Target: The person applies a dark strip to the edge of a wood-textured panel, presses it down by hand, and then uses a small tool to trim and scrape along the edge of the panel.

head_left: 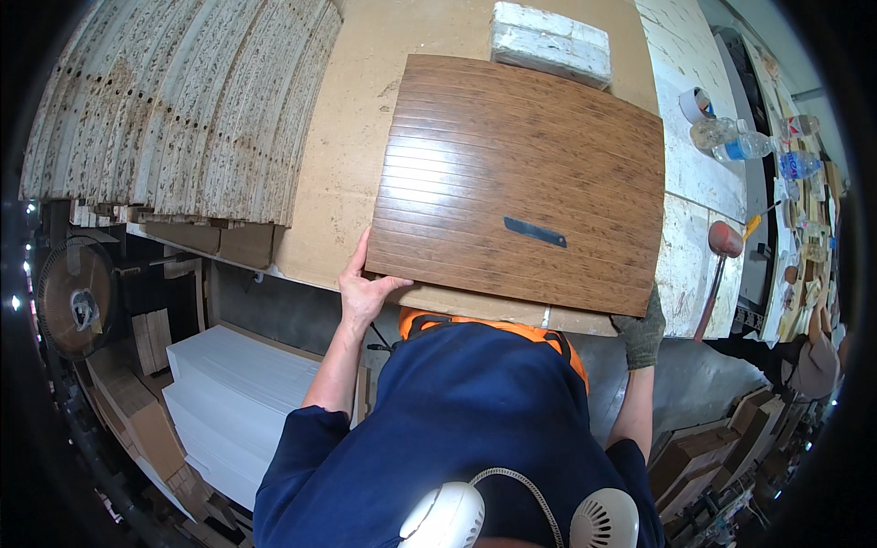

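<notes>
A brown wood-grain panel [521, 164] with grooved lines lies on the cardboard-covered table in front of me. At its near left corner is my bare left hand [363, 290], with the thumb along the front edge and a finger up the left side. My right hand [641, 331], in a dark grey glove, grips the near right corner; part of its fingers is hidden by the panel. A flat dark strip [535, 232], like a blade, rests on the panel's face, apart from both hands.
Tall stacked slats or boards [183, 110] fill the far left. Beyond the panel lies a white wrapped block [551, 44]. At right are a tape roll [696, 104], plastic bottles [751, 146] and a red-headed mallet [724, 240]. White sheets [247, 393] and a fan [82, 297] stand lower left.
</notes>
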Demonstrator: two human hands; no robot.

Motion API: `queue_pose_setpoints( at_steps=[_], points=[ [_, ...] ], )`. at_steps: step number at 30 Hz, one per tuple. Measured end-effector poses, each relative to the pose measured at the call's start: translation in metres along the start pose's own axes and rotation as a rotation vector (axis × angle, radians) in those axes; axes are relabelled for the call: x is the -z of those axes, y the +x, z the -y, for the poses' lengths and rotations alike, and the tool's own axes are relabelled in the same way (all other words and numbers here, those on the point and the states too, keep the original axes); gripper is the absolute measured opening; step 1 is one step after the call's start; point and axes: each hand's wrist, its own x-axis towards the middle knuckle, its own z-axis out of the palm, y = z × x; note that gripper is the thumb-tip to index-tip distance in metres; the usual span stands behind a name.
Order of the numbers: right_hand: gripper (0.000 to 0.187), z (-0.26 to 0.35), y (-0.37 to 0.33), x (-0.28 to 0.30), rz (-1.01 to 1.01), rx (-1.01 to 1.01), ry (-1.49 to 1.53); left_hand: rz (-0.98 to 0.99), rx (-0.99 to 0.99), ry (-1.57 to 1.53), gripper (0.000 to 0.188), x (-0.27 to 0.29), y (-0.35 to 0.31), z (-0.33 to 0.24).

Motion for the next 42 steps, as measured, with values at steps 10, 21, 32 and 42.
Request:
queue_pose_setpoints(
  at_steps=[10, 21, 32, 42],
  points=[
    [0.082, 0.009, -0.008, -0.005, -0.024, -0.019, 0.095, -0.029, 0.069, -0.027, 0.087, -0.001, -0.007, -0.002],
    [0.082, 0.009, -0.012, -0.007, 0.000, -0.099, 0.293, -0.047, -0.059, -0.013, 0.079, 0.003, -0.008, 0.012],
    [0.082, 0.003, -0.005, 0.000, -0.013, 0.007, 0.101, -0.081, -0.078, -0.002, 0.076, 0.003, -0.009, 0.016],
    [0.082, 0.009, -0.002, 0.003, 0.032, -0.052, 0.112, -0.093, 0.026, -0.073, 0.077, 0.002, -0.009, 0.008]
  ],
)
